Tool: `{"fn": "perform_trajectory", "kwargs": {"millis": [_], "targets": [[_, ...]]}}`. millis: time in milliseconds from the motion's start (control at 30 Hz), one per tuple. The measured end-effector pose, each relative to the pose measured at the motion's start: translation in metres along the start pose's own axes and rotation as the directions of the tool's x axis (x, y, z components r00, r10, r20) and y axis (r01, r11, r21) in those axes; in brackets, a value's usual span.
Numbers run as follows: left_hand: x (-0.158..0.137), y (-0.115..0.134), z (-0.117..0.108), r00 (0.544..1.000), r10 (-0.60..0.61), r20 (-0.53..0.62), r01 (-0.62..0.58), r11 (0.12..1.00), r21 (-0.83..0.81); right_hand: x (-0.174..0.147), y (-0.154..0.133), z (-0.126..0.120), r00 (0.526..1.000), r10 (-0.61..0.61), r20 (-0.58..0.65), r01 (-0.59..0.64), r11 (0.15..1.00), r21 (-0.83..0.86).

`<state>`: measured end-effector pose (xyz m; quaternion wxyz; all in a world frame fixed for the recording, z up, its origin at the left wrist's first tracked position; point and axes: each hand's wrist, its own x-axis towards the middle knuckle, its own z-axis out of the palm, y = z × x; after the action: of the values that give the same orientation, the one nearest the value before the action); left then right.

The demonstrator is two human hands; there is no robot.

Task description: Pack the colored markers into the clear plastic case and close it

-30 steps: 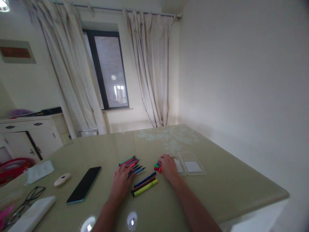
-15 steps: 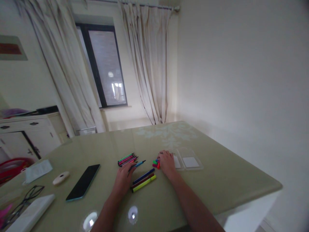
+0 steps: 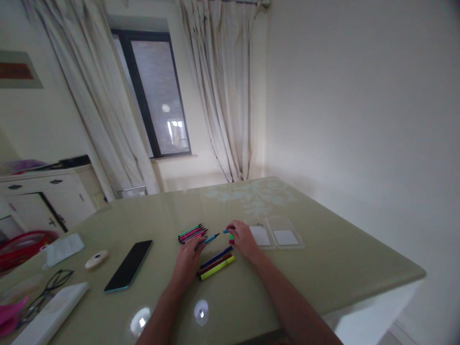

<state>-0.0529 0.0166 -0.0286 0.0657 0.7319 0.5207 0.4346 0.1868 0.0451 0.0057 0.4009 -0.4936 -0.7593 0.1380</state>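
Note:
My left hand [image 3: 188, 256] grips an uncapped light blue marker [image 3: 210, 238], its dark tip pointing to the right. Between the fingers of my right hand [image 3: 243, 238] is a small blue cap [image 3: 226, 231], a short gap from that tip. Partly hidden behind the right hand lie other caps, with a green cap [image 3: 231, 237] showing. Beyond the left hand is a bunch of uncapped markers [image 3: 190, 233], pink, green and dark. Nearer to me, a dark blue marker [image 3: 216, 257], a dark red marker [image 3: 214, 266] and a yellow marker [image 3: 217, 268] lie side by side with caps on.
An opened clear plastic case [image 3: 290, 243] with white inserts lies right of my hands. To the left are a phone [image 3: 129, 266], a white oval object [image 3: 97, 259], a face mask [image 3: 64, 249], glasses [image 3: 50, 290] and a white box [image 3: 53, 314]. A wall borders the table's right side.
My right hand has lifted from the pile of caps with a blue cap and moved slightly left, closer to the marker tip. My left hand still holds the light blue marker.

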Motion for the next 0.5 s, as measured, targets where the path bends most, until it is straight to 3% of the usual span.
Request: {"fn": "perform_trajectory", "kwargs": {"millis": [100, 267, 500], "targets": [[0.001, 0.002, 0.000, 1.000, 0.004, 0.005, -0.004, 1.000, -0.018, -0.001, -0.003, 0.002, 0.998, -0.050, -0.035, 0.055, 0.983, 0.173], [0.000, 0.004, 0.000, 1.000, 0.026, 0.017, -0.025, 0.998, -0.056, -0.005, -0.007, 0.007, 0.996, -0.083, -0.013, 0.083, 0.949, 0.304], [0.000, 0.013, -0.001, 0.998, -0.054, 0.021, 0.056, 0.990, -0.129, -0.003, -0.011, 0.008, 0.999, 0.033, 0.031, -0.043, 0.895, 0.444]]}}
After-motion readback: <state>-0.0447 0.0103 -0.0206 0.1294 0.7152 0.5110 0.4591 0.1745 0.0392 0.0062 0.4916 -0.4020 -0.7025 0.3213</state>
